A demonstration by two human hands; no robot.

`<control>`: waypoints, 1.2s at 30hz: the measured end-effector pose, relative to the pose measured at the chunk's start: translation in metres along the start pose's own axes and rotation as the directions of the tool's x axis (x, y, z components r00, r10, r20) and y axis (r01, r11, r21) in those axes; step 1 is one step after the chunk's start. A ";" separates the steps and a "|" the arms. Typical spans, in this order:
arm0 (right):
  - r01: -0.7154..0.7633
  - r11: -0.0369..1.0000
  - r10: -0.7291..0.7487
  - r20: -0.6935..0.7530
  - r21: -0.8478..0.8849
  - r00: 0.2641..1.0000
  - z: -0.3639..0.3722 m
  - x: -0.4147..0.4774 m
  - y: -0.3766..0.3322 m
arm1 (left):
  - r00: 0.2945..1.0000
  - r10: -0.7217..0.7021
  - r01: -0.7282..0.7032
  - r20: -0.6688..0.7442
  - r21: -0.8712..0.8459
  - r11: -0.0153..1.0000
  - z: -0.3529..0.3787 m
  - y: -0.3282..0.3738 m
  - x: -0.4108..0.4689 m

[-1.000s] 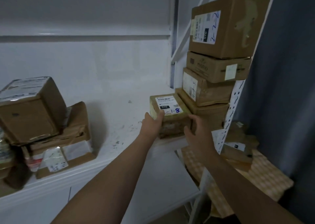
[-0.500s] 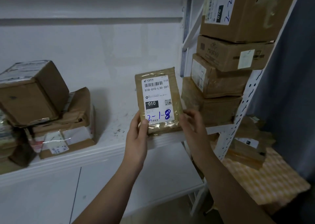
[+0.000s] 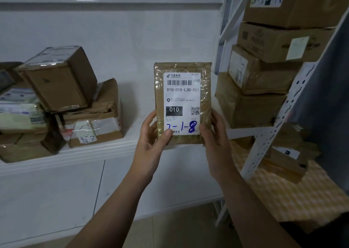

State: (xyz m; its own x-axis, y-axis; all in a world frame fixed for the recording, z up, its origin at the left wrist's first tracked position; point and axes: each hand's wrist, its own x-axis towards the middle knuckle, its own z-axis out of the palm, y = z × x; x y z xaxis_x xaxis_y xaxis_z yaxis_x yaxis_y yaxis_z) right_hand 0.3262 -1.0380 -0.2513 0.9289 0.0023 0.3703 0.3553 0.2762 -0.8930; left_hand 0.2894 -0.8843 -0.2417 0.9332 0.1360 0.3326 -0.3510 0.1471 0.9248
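Holding the flat parcel [image 3: 182, 102] upright above the front edge of the counter [image 3: 94, 153], the left grip [image 3: 153, 142] and right grip [image 3: 215, 134] pinch its lower corners. It is lifted and its label faces the camera; placing it likely remains.

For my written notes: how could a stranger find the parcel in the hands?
Find the white ledge between the left pile and right pile of boxes. Before it, the left hand and right hand hold a flat parcel upright. Only its label reads 2-1-8 in blue.
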 end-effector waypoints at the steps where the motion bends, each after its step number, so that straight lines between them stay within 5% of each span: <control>1: -0.001 1.000 0.001 0.013 0.001 1.000 0.001 0.000 0.000 | 1.000 0.000 0.000 -0.010 -0.005 1.000 -0.001 0.001 -0.001; 13: 0.010 1.000 -0.014 0.131 0.028 0.991 0.027 0.000 0.008 | 0.996 0.044 -0.042 -0.075 0.023 0.999 -0.025 0.003 -0.009; 16: -0.017 1.000 0.013 0.194 0.021 0.981 0.033 0.005 0.012 | 0.989 0.089 -0.047 -0.115 0.327 0.944 -0.031 0.006 -0.004; 20: -0.001 0.997 0.021 0.259 -0.080 0.966 0.042 0.015 0.020 | 0.969 0.168 0.058 -0.183 0.825 0.562 -0.041 0.016 0.005; 24: 0.047 0.989 -0.036 0.079 -0.137 0.996 0.060 0.023 0.029 | 0.979 0.202 -0.110 0.029 0.910 0.399 -0.050 0.025 0.018; 30: 0.183 0.835 -0.134 0.132 -0.519 0.982 0.085 0.046 0.033 | 0.916 0.349 -0.116 0.199 0.962 -0.246 -0.063 0.033 0.045; 36: 0.191 0.717 -0.089 0.184 -0.671 0.979 0.095 0.063 0.026 | 0.911 0.314 -0.154 0.268 0.926 -0.343 -0.072 0.040 0.061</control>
State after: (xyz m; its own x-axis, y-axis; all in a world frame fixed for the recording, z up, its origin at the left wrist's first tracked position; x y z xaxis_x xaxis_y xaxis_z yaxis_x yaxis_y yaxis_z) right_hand 0.3843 -0.9394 -0.2266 0.8586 0.1544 0.4888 0.5020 -0.4464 -0.7408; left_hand 0.3267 -0.7996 -0.1982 0.7604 -0.0924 0.6428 0.0479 -0.9791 -0.1974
